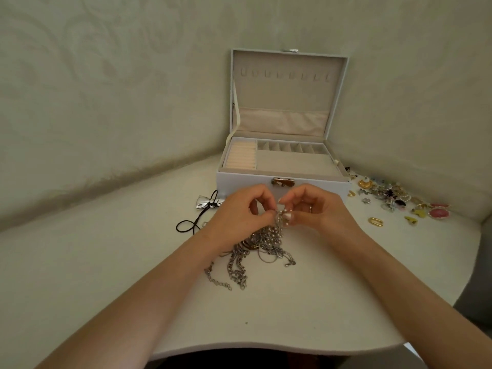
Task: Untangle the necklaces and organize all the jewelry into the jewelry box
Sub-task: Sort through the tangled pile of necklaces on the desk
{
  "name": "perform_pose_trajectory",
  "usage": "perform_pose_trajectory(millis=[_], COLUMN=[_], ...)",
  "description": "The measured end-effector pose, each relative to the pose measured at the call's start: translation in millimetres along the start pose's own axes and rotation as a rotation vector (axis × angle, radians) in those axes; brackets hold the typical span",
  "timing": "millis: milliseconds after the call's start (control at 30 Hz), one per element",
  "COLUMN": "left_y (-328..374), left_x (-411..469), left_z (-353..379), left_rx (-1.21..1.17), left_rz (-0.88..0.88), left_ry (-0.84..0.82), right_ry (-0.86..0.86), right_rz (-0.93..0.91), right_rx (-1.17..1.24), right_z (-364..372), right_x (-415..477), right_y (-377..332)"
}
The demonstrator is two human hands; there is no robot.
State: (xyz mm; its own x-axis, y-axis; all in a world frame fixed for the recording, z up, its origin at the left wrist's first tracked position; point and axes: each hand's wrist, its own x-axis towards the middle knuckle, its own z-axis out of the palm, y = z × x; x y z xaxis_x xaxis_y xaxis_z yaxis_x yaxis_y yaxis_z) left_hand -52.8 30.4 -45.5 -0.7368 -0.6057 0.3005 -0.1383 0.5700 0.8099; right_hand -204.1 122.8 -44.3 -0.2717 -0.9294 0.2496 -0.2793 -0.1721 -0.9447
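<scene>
A person's left hand [238, 210] and right hand [318, 207] meet over a pale, smooth table [266, 320], each pinching the top of a tangled clump of necklaces [262, 242] between curled fingers and thumb and lifting part of it off the surface. The clump mixes silver-toned link chains with a strand of small, pearl-like beads. Its lower chains trail loose on the table toward the viewer, between the two forearms. Just behind the hands stands the jewelry box [239, 182], white outside and lined in soft beige fabric, its front fitted with a brass-coloured clasp [282, 181]. The lid [287, 94] stands upright against the wall, with a row of small hooks and a gathered pocket inside. The tray shows peach ring rolls [241, 157] at the left, narrow slots along the back and one broad flat compartment. Left of the box lies a black cord necklace [191, 222] with a shiny silver bow-shaped pendant [209, 203]. To the right, a scatter of small jewelry [394, 199] in gold, pink, yellow and dark tones spreads across the table, with a gold oval piece [376, 221] nearest the right wrist.
</scene>
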Motion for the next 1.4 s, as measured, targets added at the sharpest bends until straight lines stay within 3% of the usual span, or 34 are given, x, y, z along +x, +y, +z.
perform_pose_trajectory(millis=[167,367,500,733,1000,1200,1400], left_y=[2,5,2,-5,-4,-2,-5], left_x=[-1,-1,-1,-2,-1,1,2], left_z=[-2,-9,-3,5,2,-1,-1], left_rx=[-0.082,-0.064,0.0,0.19,0.01,-0.17,-0.207], left_rz=[-0.005,0.002,-0.033,0.005,-0.001,-0.026,-0.041], left_ry=[-0.045,-0.222,-0.053,-0.107,-0.045,0.019,0.011], right_ry=[0.022,0.113,0.096,0.087,0.096,-0.018,-0.011], right_rz=[0.011,-0.007,-0.024,-0.035,-0.027,0.044,0.024], right_rx=[0.001,0.061,0.104,0.169,0.079,0.029,-0.162], right_z=[0,-2,-4,-7,-7,1,1], right_x=[0,0,-1,0,-1,-4,-2], right_y=[1,-1,-2,1,3,-1,6])
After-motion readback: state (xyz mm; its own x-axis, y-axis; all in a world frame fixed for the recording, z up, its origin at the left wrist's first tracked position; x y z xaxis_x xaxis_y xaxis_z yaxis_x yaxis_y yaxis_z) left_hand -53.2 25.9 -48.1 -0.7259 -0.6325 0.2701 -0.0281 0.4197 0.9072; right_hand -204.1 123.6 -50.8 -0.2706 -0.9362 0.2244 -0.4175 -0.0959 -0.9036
